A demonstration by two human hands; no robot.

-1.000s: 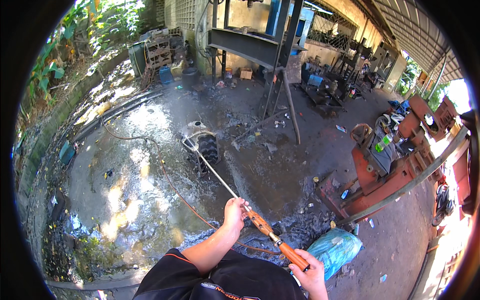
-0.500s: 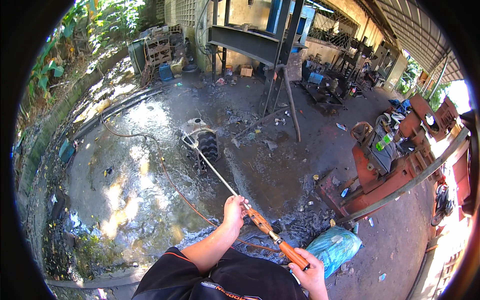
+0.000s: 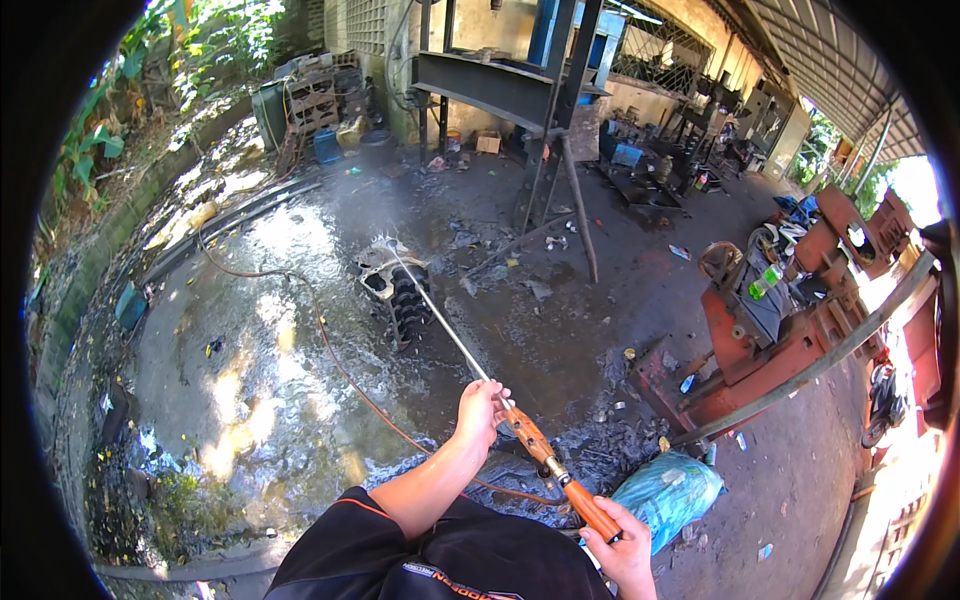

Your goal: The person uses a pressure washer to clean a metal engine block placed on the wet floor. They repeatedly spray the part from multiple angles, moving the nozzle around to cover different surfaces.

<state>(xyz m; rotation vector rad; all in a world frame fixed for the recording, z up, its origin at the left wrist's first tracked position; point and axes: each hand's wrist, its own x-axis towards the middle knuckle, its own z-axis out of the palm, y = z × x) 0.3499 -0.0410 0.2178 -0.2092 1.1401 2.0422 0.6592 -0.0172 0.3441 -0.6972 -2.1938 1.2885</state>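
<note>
A long pressure-washer lance (image 3: 532, 437) with an orange-brown grip and a thin metal tube runs from my body out toward a metal part on the ground. My left hand (image 3: 481, 412) is wrapped around it just ahead of the front grip. My right hand (image 3: 622, 548) closes on the rear end of the orange handle. Beyond the tube's tip, spray hits the far top of the part, a dark, ribbed engine block (image 3: 405, 305) with a pale flange. It stands on the wet floor, and mist partly blurs its far edge.
A brown hose (image 3: 335, 352) curves across the wet concrete on the left. Close to my right side lies a blue-green plastic sack (image 3: 668, 495). Red machinery (image 3: 760, 345) stands to the right, a dark steel frame (image 3: 490, 85) ahead, with a wooden pole (image 3: 581, 210) leaning against it.
The lance tip has swung a little right and farther away, from the block's left side to its far top. My left hand has shifted slightly with it; my right hand stays put.
</note>
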